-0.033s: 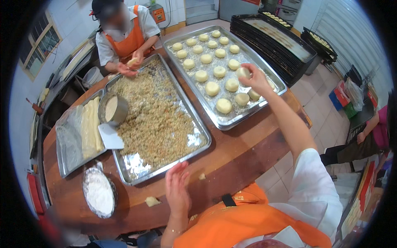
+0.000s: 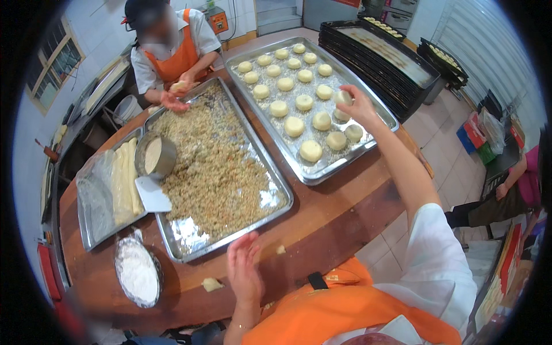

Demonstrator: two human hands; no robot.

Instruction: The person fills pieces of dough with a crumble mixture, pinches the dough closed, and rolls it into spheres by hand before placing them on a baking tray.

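Note:
My right hand (image 2: 361,109) reaches over the right side of a large metal tray (image 2: 261,118), its fingers closed around a pale dough round (image 2: 343,98). Rows of similar flattened rounds, such as one dough round (image 2: 311,150), sit on the floured tray. Another round lies just under the held one. My left hand (image 2: 244,270) hovers by the table's front edge, fingers stretched and holding nothing. Close to it are a dough scrap (image 2: 212,284) and the near rim of a second tray (image 2: 230,242), spread with crumbly filling (image 2: 221,178).
Left of the filling stand a metal pot (image 2: 158,156), a white scraper (image 2: 153,195), a tray of dough strips (image 2: 122,184) under plastic, and a bowl of flour (image 2: 137,273). Across the table a co-worker (image 2: 175,57) handles dough. Stacked black baking trays (image 2: 374,63) stand at the back right.
My right hand has shifted slightly up and right with the dough round, so the round beneath shows more. My left hand has moved slightly. The co-worker's hands have shifted a little left.

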